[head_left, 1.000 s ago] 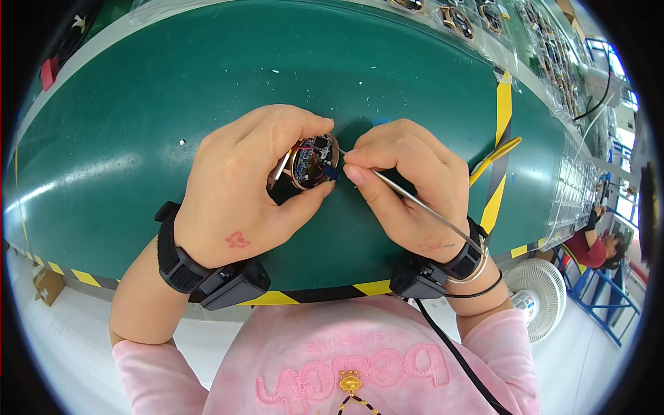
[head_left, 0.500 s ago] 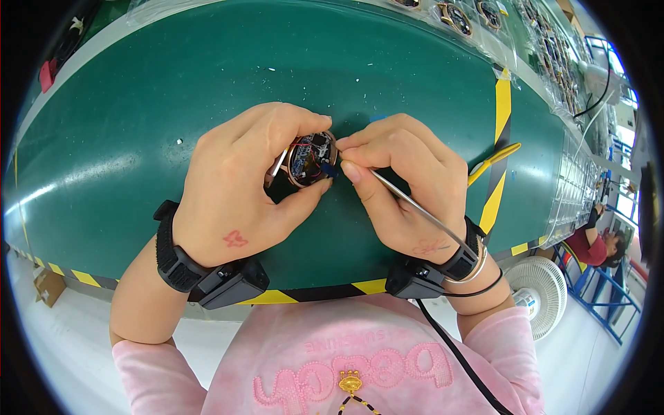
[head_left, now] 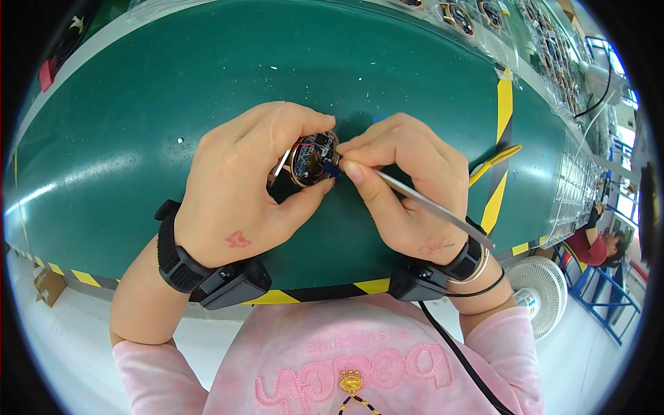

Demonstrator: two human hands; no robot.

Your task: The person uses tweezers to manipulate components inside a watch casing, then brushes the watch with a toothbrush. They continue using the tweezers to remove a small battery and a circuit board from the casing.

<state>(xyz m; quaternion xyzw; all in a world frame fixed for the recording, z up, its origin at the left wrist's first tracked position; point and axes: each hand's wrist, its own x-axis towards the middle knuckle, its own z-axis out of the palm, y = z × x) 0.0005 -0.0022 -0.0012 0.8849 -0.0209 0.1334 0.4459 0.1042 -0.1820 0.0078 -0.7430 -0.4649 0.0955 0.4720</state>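
Where the case lies: as we look down, the case (head_left: 315,155) sits between our hands, its open face of circuitry toward us; foreshortened, it looks oval, the long axis leaning right at its far end.
Left hand (head_left: 235,180): clamped on the case from its left, finger at the far rim, thumb at the near rim, so this hand is nearer.
Right hand (head_left: 423,173): thumb and finger pinched on the steel tool (head_left: 443,213), just beside the case's right rim; we cannot tell whether they touch it.
Steel tool's axis: slanting from the fingertips toward our right wrist; its tip is hidden.
Blue tab (head_left: 331,169): at the case's right side, near the right thumb.
Yellow tool (head_left: 494,162): beyond our right hand, on the green table (head_left: 207,69).
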